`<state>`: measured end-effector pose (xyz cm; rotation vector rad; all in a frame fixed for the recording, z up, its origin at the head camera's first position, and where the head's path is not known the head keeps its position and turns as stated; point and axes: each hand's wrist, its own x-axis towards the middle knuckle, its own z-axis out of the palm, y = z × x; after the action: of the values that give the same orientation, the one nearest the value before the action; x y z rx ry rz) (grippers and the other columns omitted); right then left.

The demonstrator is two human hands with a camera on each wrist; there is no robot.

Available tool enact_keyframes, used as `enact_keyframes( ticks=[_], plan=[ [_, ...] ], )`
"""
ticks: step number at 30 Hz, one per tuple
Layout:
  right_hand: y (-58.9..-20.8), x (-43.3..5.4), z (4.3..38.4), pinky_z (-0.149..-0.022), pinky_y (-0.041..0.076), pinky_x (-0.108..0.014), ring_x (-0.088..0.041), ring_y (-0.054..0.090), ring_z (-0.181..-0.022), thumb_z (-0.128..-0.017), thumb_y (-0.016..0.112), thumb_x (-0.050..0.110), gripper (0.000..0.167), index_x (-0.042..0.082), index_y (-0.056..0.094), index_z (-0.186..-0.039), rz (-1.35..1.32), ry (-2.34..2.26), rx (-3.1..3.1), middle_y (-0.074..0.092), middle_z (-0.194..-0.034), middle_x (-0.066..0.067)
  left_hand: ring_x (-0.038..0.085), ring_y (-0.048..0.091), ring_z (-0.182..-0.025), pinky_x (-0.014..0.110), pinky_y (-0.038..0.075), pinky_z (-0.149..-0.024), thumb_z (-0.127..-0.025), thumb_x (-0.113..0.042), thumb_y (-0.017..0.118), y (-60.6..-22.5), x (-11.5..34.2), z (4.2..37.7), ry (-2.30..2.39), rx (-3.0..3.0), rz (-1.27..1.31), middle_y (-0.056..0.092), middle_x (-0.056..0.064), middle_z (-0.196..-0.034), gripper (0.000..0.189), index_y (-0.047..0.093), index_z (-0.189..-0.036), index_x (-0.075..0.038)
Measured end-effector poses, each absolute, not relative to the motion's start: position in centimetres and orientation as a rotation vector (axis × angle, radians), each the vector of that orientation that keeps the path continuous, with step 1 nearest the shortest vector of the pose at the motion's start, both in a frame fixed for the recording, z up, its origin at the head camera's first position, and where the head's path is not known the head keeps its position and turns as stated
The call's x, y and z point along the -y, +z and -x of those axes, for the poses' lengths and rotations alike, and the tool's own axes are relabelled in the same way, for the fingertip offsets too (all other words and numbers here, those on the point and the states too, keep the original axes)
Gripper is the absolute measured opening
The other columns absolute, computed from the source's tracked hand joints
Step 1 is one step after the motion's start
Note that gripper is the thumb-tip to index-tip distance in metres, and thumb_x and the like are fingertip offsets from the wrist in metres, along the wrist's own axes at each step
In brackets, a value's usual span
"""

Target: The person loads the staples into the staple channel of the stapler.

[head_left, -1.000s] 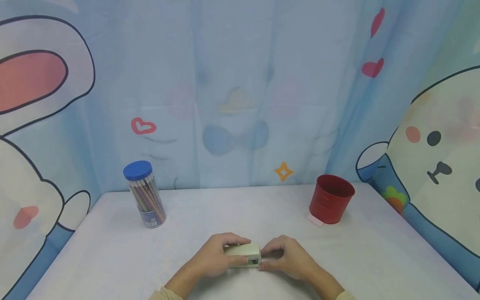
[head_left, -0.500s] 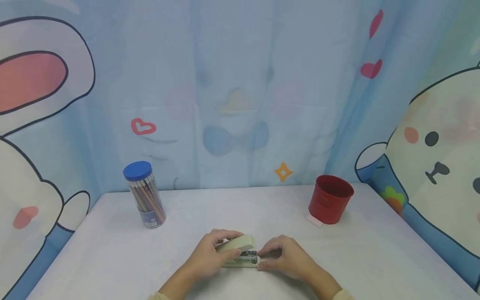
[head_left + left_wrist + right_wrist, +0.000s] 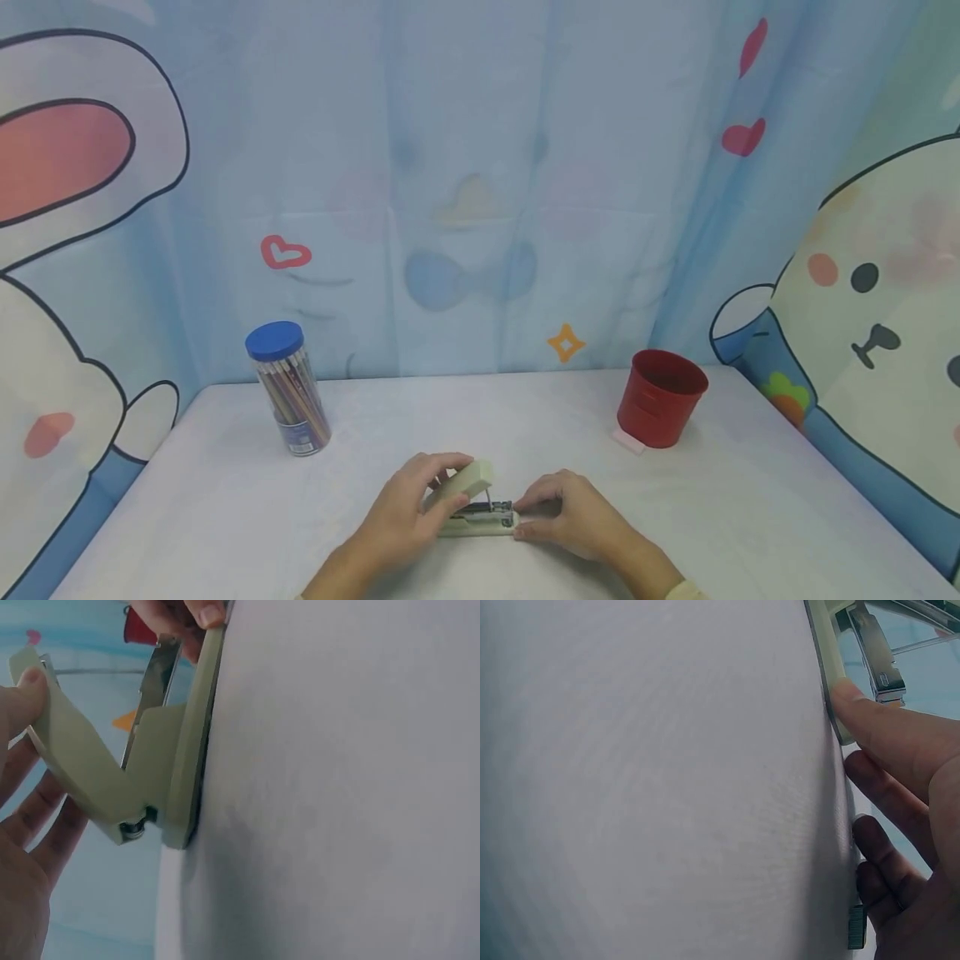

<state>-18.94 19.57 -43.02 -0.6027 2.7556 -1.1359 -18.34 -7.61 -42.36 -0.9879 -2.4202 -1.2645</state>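
A pale green stapler stands on the white table with its top cover swung up, baring the metal staple channel. My left hand pinches this raised cover between thumb and fingers. At the other end, my right hand grips the front of the stapler's base, its thumb against the base's edge. A thin metal rod runs between cover and channel. Below the right fingers, in the right wrist view, lies a small grey ribbed block, like a strip of staples.
A clear jar of pencils with a blue lid stands at the back left. At the back right is a red bucket, with a small pale pink piece beside its foot. A printed blue curtain hangs behind the table.
The stapler's cover was down one second ago. My left hand has lifted it up and to the left, exposing the channel. My right hand has stayed at the front of the base.
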Motion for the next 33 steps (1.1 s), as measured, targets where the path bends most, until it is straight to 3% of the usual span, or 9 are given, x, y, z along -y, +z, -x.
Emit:
enact_keyframes(
  ticks=[5,10,18,22,29,33],
  plan=[
    [-42.8,-19.5,18.9,-0.092,0.05,-0.05,-0.014,0.059,-0.098,-0.075,0.09,0.033,0.022,0.025,0.081,-0.093,0.596,-1.115,-2.737,0.069,-0.09,0.019,0.012,0.057,-0.107,0.033,0.055,-0.088,-0.099,-0.018,0.065,-41.6,7.6,18.3,-0.932,2.327,1.173,0.06,-0.007,-0.123,0.051,0.051,-0.147,-0.026],
    [-42.7,-19.5,18.9,-0.091,0.05,-0.049,-0.014,0.058,-0.097,-0.075,0.09,0.031,0.021,0.026,0.081,-0.093,0.598,-1.094,-2.739,0.069,-0.09,0.019,0.011,0.056,-0.108,0.031,0.055,-0.087,-0.1,-0.013,0.064,-41.1,7.8,18.2,-0.922,2.269,1.231,0.058,-0.008,-0.119,0.041,0.06,-0.137,-0.029],
    [-42.9,-19.5,19.0,-0.089,0.05,-0.041,-0.01,0.059,-0.096,-0.077,0.088,0.034,0.021,0.025,0.081,-0.094,0.71,-1.078,-2.771,0.068,-0.09,0.023,0.006,0.058,-0.098,0.023,0.055,-0.08,-0.096,-0.021,0.071,-41.2,7.3,18.1,-0.917,2.228,1.21,0.061,-0.011,-0.113,0.035,0.067,-0.128,-0.032],
    [-43.0,-19.5,19.0,-0.088,0.051,-0.039,-0.01,0.058,-0.096,-0.077,0.088,0.034,0.021,0.025,0.081,-0.095,0.738,-1.071,-2.772,0.067,-0.09,0.023,0.005,0.059,-0.097,0.02,0.054,-0.081,-0.093,-0.017,0.075,-41.3,7.1,18.1,-0.911,2.191,1.214,0.062,-0.012,-0.11,0.036,0.068,-0.126,-0.029],
    [-42.9,-19.4,19.0,-0.088,0.051,-0.041,-0.01,0.058,-0.094,-0.076,0.089,0.034,0.021,0.025,0.081,-0.093,0.685,-1.061,-2.788,0.067,-0.088,0.023,0.009,0.061,-0.103,0.023,0.053,-0.092,-0.095,-0.008,0.069,-41.7,7.4,18.5,-1.008,2.069,1.206,0.063,-0.007,-0.116,0.032,0.065,-0.125,-0.018],
    [-42.9,-19.3,18.9,-0.089,0.051,-0.043,-0.011,0.058,-0.095,-0.076,0.089,0.035,0.021,0.025,0.081,-0.093,0.663,-1.072,-2.791,0.067,-0.088,0.023,0.012,0.06,-0.099,0.027,0.057,-0.086,-0.095,-0.002,0.067,-42.1,8.3,18.5,-1.212,2.031,1.163,0.06,-0.003,-0.117,0.033,0.061,-0.126,-0.014]
  ],
)
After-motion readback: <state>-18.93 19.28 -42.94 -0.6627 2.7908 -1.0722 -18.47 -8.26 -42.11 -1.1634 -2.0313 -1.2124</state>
